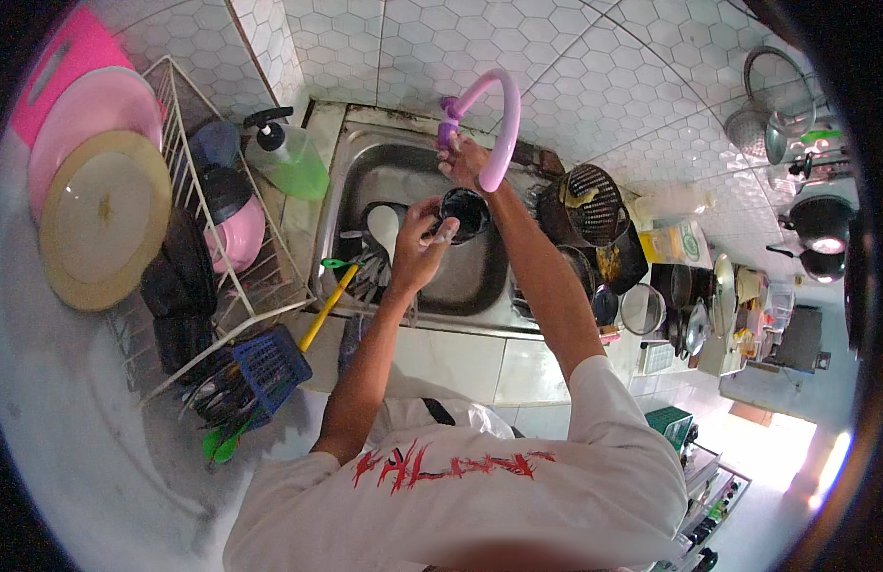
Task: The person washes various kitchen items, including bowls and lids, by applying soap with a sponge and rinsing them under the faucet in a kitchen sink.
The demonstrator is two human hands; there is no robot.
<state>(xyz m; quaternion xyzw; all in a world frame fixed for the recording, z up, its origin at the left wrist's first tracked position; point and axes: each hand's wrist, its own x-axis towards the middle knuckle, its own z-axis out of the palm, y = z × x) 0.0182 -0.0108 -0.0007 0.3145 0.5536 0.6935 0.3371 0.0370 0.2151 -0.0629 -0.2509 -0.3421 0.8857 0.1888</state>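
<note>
My left hand (pixel 421 243) grips a black cup (pixel 465 214) by its side, its open mouth turned up, over the metal sink basin (pixel 455 282). Above and to the right, my right hand (pixel 464 159) is at the purple tap (pixel 448 129), its fingers touching the tap's body. The tap's pink curved spout (pixel 509 121) arches over my right wrist, with its end near the cup. Whether water runs cannot be told. A white ladle or rice spoon (pixel 383 227) and a heap of metal cutlery (pixel 372 275) lie at the basin's left side.
Left of the sink stand a pump bottle of green liquid (pixel 298 163) and a white wire dish rack (pixel 252 314) with plates and bowls. A blue cutlery basket (pixel 273 368) hangs near its front. A yellow handle (pixel 328 307) crosses the sink's edge. Right stands a dark slotted basket (pixel 591 204) beside pans.
</note>
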